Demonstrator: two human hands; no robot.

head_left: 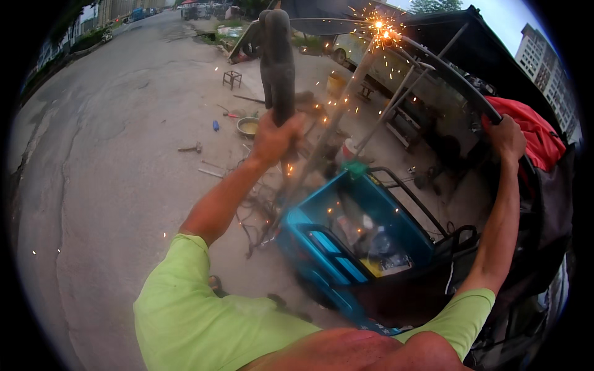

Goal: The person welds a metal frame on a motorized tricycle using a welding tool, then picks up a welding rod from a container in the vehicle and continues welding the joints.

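Observation:
My left hand (pixel 275 141) is closed around a black welding electrode holder (pixel 277 62), raised in front of me. A thin welding rod (pixel 322 20) runs from its top to the right. Where the rod meets the top of an upright metal pole (pixel 346 93), bright sparks (pixel 382 34) fly out, and the glare hides the joint. At the right, my right hand (pixel 506 138) grips a dark curved metal bar (pixel 461 85), whose far end reaches the sparks. Beside that hand hangs red cloth (pixel 526 127).
Below the pole stands a blue cargo box (pixel 297 222) of a small vehicle, with plastic bags inside. A hammer (pixel 190 148), a round basin (pixel 247 127), a small metal stool (pixel 232 78) and tangled cables (pixel 247 226) lie about on the concrete. A dark canopy (pixel 495 55) spans the upper right.

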